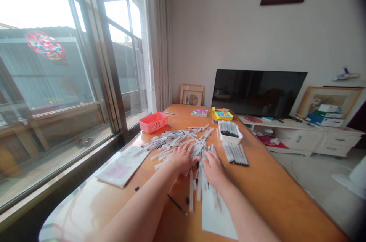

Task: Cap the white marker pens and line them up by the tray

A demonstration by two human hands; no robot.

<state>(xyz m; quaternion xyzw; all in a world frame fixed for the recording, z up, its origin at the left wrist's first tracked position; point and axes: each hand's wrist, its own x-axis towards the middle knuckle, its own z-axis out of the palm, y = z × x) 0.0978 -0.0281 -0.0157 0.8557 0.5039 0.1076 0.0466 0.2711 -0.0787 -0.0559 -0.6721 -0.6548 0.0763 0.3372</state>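
A loose heap of clear pen barrels (174, 139) with dark ends spreads over the middle of the wooden table. My left hand (183, 157) lies palm down on the near side of the heap, fingers spread, thumb toward the right. Beside it, my right hand (213, 166) rests on the heap's right part with its fingers stretched forward; its palm side is hidden. Between and below the hands lie several more barrels (191, 192) and a small black cap (187, 200). Blurred streaks show over a white sheet (213, 221) under my right wrist.
Right of the heap, a row of barrels (236, 154) lies before a white tub (235, 140) holding more. A red basket (153, 123), a paper booklet (124, 167) and a thin black refill (177, 204) are left and near. A yellow box (222, 114) stands at the far end.
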